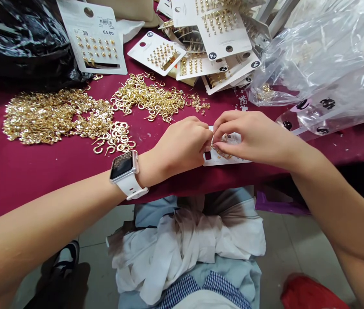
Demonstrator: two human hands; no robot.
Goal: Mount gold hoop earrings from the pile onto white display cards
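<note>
My left hand (182, 146) and my right hand (249, 135) meet over a white earring card (225, 159) at the near edge of the dark red table (40, 163). Both hands are closed in a pinch. Their fingertips press together on a small gold earring (215, 143) at the card's top. The card lies flat under my right hand, mostly hidden by it. A white smartwatch (125, 174) is on my left wrist.
Heaps of loose gold earrings (56, 116) and gold hoops (149, 98) cover the table's left and middle. Filled earring cards (214, 38) are stacked at the back. Clear plastic bags (323, 64) lie right, a black bag (20, 38) far left. Crumpled cloth (194, 244) sits below.
</note>
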